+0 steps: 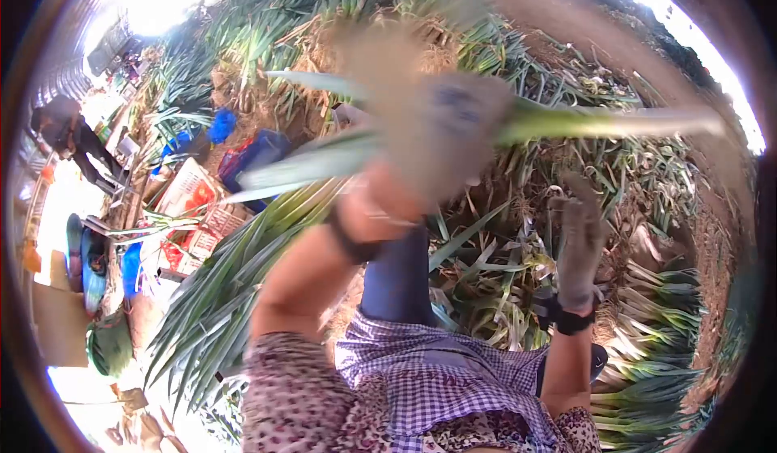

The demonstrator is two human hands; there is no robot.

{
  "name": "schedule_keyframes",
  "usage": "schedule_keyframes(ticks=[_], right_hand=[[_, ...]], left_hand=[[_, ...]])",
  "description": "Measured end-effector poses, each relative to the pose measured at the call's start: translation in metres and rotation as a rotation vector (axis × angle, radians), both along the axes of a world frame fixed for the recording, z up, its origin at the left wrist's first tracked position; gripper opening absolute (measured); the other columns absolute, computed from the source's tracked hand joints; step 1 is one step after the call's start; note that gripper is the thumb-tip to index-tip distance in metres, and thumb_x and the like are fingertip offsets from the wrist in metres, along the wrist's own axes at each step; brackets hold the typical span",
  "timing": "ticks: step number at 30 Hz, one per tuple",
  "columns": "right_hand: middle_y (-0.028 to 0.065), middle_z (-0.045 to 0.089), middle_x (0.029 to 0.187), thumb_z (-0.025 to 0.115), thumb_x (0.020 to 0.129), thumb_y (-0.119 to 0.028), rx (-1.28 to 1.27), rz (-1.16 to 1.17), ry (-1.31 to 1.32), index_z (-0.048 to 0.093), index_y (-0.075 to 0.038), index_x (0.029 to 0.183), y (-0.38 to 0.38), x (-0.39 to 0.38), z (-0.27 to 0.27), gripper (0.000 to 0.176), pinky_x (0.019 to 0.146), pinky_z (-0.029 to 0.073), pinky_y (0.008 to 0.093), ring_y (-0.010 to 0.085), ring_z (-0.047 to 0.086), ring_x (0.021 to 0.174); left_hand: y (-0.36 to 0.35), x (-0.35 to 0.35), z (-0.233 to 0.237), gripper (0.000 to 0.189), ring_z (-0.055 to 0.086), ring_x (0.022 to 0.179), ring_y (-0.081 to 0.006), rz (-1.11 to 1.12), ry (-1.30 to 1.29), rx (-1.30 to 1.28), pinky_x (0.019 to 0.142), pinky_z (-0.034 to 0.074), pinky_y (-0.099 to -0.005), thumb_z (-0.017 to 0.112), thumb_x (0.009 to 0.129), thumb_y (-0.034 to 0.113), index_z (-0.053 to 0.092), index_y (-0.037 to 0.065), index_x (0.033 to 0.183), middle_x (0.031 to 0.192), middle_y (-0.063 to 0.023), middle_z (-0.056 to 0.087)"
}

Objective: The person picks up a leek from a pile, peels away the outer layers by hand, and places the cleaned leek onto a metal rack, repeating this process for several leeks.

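My left hand [461, 137], in a dirty work glove and blurred by motion, is raised high in front of me, closed around a leek [558, 123]. The leek's pale root end points right, while its green leaves spread out to the left past my wrist. Lower on the right is my right hand [579, 250], also gloved, with its fingers stretched upward and nothing in them. Beneath both hands lies a heap of loose leek leaves and trimmings [502, 267].
Trimmed leeks [655, 331] lie in a row at the right. A large leek pile [243, 299] is at left. Behind it are plastic crates [190, 190], a blue bag [221, 126] and a green bucket [109, 346]. Another person [77, 137] stands far left.
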State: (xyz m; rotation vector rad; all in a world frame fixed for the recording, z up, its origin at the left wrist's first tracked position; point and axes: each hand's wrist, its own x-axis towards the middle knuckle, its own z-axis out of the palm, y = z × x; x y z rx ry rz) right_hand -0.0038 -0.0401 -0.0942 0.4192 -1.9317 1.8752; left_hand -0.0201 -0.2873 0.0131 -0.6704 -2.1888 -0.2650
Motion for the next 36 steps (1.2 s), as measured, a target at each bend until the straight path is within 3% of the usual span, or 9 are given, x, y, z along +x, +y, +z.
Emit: schedule_keyframes(ticks=[2,5,11,20,23,27,30,33,36], right_hand=[[0.0069,0.066,0.108,0.057,0.098,-0.017,-0.119,0.081,-0.262,0.059,0.001,0.122,-0.007,-0.001,-0.029,0.03,0.069,0.05,0.0219,0.008,0.062,0.08],[0.0034,0.066,0.099,0.06,0.097,-0.019,-0.131,0.176,-0.488,0.061,0.0,0.119,-0.009,-0.006,-0.072,0.029,0.067,0.05,0.0214,0.0072,0.061,0.076],[-0.0001,0.066,0.089,0.059,0.095,-0.018,-0.118,0.225,-0.647,0.066,-0.001,0.113,-0.025,-0.02,-0.099,0.026,0.06,0.048,0.0201,0.0068,0.061,0.073],[-0.0023,0.062,0.08,0.061,0.095,-0.025,0.127,0.328,-0.771,0.067,0.0,0.11,-0.061,-0.058,-0.13,0.029,0.06,0.045,0.0207,0.0042,0.057,0.07],[0.0045,0.067,0.082,0.063,0.09,-0.02,0.381,0.389,-0.521,0.067,-0.001,0.109,-0.092,-0.081,-0.156,0.026,0.069,0.049,0.0262,0.0126,0.063,0.075],[0.0146,0.069,0.093,0.06,0.088,-0.019,0.747,0.463,-0.151,0.067,-0.006,0.108,-0.153,-0.117,-0.179,0.024,0.083,0.05,0.0405,0.0336,0.065,0.093],[0.016,0.068,0.1,0.057,0.089,-0.021,0.83,0.598,-0.116,0.066,-0.007,0.106,-0.198,-0.136,-0.19,0.025,0.087,0.048,0.0437,0.0371,0.062,0.098],[0.0157,0.065,0.111,0.055,0.088,-0.021,0.893,0.785,-0.088,0.065,-0.008,0.108,-0.236,-0.145,-0.205,0.026,0.089,0.047,0.0418,0.0347,0.061,0.103],[0.0144,0.063,0.117,0.055,0.086,-0.02,0.945,0.872,-0.007,0.064,-0.006,0.111,-0.265,-0.141,-0.22,0.03,0.093,0.046,0.0416,0.0339,0.059,0.108]], left_hand=[[-0.061,0.043,0.021,0.031,0.062,0.087,-0.0275,0.415,-0.035,-0.412,0.082,0.047,-0.04,0.068,0.077,0.012,0.062,0.011,0.107,0.094,-0.0074,0.064],[-0.115,0.109,0.028,0.016,0.059,0.081,-0.0277,0.662,-0.156,-0.34,0.073,0.044,-0.0384,0.063,0.08,0.013,0.059,0.012,0.096,0.085,-0.0084,0.06],[-0.187,0.175,-0.131,0.021,0.061,0.087,-0.0328,1.065,-0.744,-0.103,0.078,0.045,-0.0469,0.063,0.082,0.026,0.057,0.01,0.093,0.089,-0.0112,0.063],[-0.188,0.143,-0.185,0.026,0.059,0.094,-0.0326,1.065,-0.679,-0.112,0.079,0.045,-0.0462,0.067,0.078,0.027,0.056,0.01,0.095,0.095,-0.0122,0.061],[-0.207,0.141,-0.212,0.035,0.059,0.092,-0.0324,1.192,-0.655,-0.126,0.08,0.045,-0.0456,0.072,0.075,0.027,0.056,0.009,0.101,0.094,-0.012,0.06],[-0.197,0.129,-0.183,0.035,0.058,0.092,-0.033,1.011,-0.425,-0.136,0.083,0.045,-0.0464,0.068,0.079,0.015,0.059,0.007,0.112,0.093,-0.0113,0.06],[-0.193,0.149,-0.215,0.029,0.061,0.086,-0.0321,0.601,-0.442,0.288,0.08,0.048,-0.042,0.066,0.076,0.005,0.063,0.003,0.105,0.091,-0.0114,0.064],[-0.156,0.176,-0.258,0.036,0.067,0.08,-0.0313,0.798,-0.696,1.146,0.075,0.052,-0.033,0.053,0.074,-0.009,0.066,0.0,0.107,0.09,-0.0145,0.069],[-0.158,0.177,-0.279,0.035,0.064,0.092,-0.034,0.884,-0.622,0.759,0.085,0.051,-0.0379,0.05,0.074,-0.011,0.067,0.0,0.103,0.097,-0.0159,0.067]])
